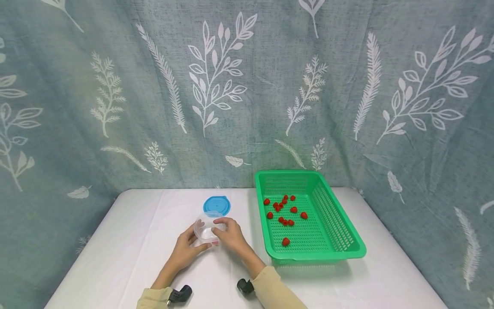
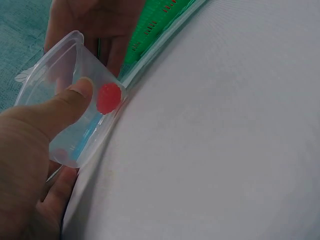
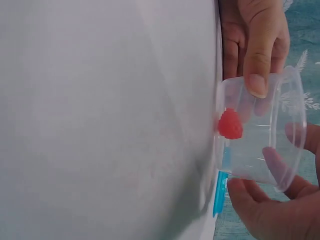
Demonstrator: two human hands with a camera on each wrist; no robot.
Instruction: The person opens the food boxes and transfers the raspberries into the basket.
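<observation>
A clear plastic container stands on the table, tilt hard to judge. My left hand grips its left side, the thumb pressed along the outer wall. One raspberry lies low in the container, visible through the wall in both wrist views. My right hand is at the container's right side, thumb and index finger spread apart over and within the opening. Its other fingers are bent close beside the outer wall; whether they touch it I cannot tell. Just behind the container lies a round blue lid.
To the right stands a green perforated basket with several raspberries scattered over its floor. A white cloth covers the table. Behind it hangs a grey-green curtain with white leaf patterns.
</observation>
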